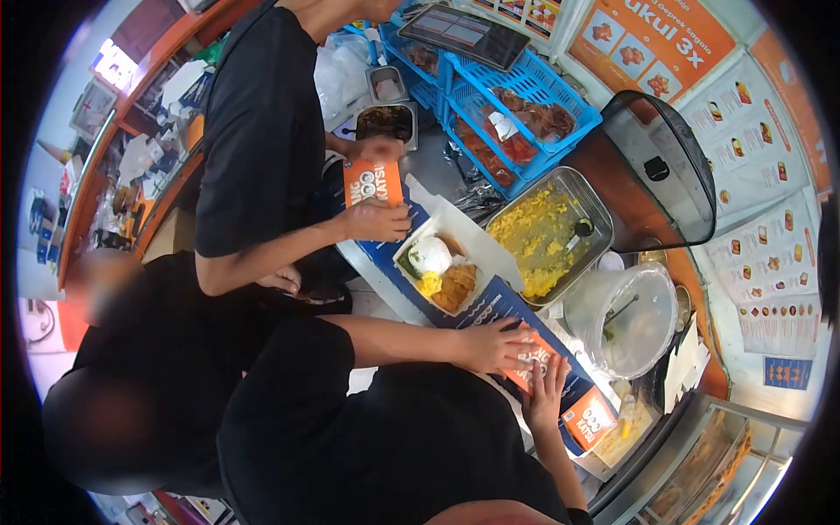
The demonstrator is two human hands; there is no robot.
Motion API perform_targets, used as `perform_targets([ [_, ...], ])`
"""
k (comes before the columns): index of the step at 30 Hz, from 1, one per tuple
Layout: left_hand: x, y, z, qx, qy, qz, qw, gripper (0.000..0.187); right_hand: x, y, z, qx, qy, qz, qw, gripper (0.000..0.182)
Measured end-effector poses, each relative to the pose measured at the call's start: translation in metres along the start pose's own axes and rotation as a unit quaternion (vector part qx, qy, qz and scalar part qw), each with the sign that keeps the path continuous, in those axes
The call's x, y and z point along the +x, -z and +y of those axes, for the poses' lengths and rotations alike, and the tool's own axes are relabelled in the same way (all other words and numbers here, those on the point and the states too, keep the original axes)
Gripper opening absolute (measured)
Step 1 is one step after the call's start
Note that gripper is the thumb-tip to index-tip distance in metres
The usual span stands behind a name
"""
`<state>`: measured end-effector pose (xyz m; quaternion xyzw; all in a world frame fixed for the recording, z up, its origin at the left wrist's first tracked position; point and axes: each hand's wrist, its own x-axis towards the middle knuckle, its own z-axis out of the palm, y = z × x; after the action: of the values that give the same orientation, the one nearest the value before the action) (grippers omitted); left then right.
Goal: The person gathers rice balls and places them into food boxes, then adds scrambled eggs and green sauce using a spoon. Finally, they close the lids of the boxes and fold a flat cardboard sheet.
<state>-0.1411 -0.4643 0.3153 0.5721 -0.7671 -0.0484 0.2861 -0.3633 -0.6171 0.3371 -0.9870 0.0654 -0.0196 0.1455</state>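
Observation:
My left hand (497, 346) lies with fingers spread on the orange top of a closed blue-and-orange box (573, 385). Beside it, my right hand (546, 385) rests on the same lid, its fingers stretched out. Neither hand is wrapped round anything. Just up and left of my hands stands an open box (411, 265) holding white rice (429, 255), yellow egg, greens and a browned fried piece (456, 286). A co-worker's hand (378, 219) is at another orange-and-blue box (363, 184) further up.
A metal tray (598, 214) of yellow food lies beyond the boxes, near a clear plastic tub (626, 319). Blue baskets (560, 149), a tablet (465, 37) and a dark mesh cover (661, 171) stand behind. Co-workers in black crowd the left; a glass-sided case (713, 464) is lower right.

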Motion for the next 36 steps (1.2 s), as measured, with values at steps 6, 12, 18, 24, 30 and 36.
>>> perform_targets([
  [6,0.005,0.003,-0.010,0.023,-0.022,-0.019,0.999,0.059,0.008,0.029,-0.007,0.036,0.012,-0.075,0.996,0.072],
  [12,0.005,-0.006,-0.013,0.016,-0.020,0.026,0.999,0.052,0.007,0.026,-0.002,-0.039,0.011,-0.083,0.996,0.059],
  [18,-0.001,-0.016,-0.015,-0.017,-0.009,0.022,1.000,0.050,0.006,0.022,-0.010,0.009,-0.019,-0.083,0.996,0.061],
  [24,-0.004,-0.012,-0.018,-0.048,0.000,-0.036,0.998,0.059,0.003,0.019,-0.009,0.012,-0.033,-0.109,0.993,0.062],
  [30,-0.004,-0.007,-0.017,-0.043,0.002,-0.039,0.998,0.066,-0.005,0.001,0.004,0.001,-0.001,-0.096,0.995,0.062],
  [36,-0.001,0.024,0.025,0.034,0.079,-0.062,0.994,0.048,-0.003,-0.015,0.039,-0.049,0.125,0.009,0.991,0.087],
])
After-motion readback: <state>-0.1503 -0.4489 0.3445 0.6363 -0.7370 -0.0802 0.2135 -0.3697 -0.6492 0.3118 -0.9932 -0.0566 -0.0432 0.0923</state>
